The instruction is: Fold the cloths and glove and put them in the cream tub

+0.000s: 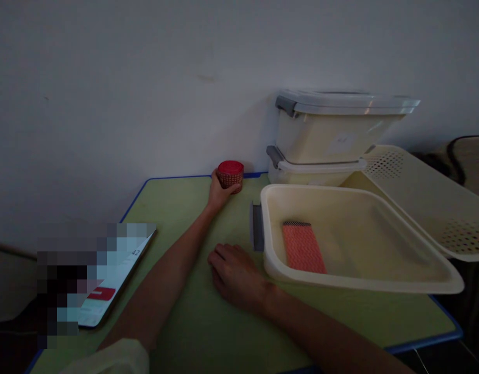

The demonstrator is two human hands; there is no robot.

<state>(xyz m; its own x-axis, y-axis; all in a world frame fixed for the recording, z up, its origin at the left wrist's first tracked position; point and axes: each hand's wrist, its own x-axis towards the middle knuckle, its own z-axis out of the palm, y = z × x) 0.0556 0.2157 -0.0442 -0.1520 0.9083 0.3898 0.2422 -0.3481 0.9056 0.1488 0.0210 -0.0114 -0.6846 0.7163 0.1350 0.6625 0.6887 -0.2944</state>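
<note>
At the far edge of the green table (180,205), my left hand (219,193) is wrapped round a small round woven box (230,176) with a red top. The thumb lies along its near right side and the fingers go behind its left side. My right hand (235,272) rests on the tabletop with its fingers curled in, and nothing shows in it. Just right of that hand stands a cream plastic tub (379,283) with a grey side latch. A folded red-pink cloth (303,246) with a dark patterned edge lies inside the tub on its left.
Behind the tub, lidded storage boxes (336,130) with grey latches are stacked against the wall (146,93). A cream perforated basket (422,192) leans at the right. On the left lies a phone or tablet (118,275), partly blurred out, with its screen lit.
</note>
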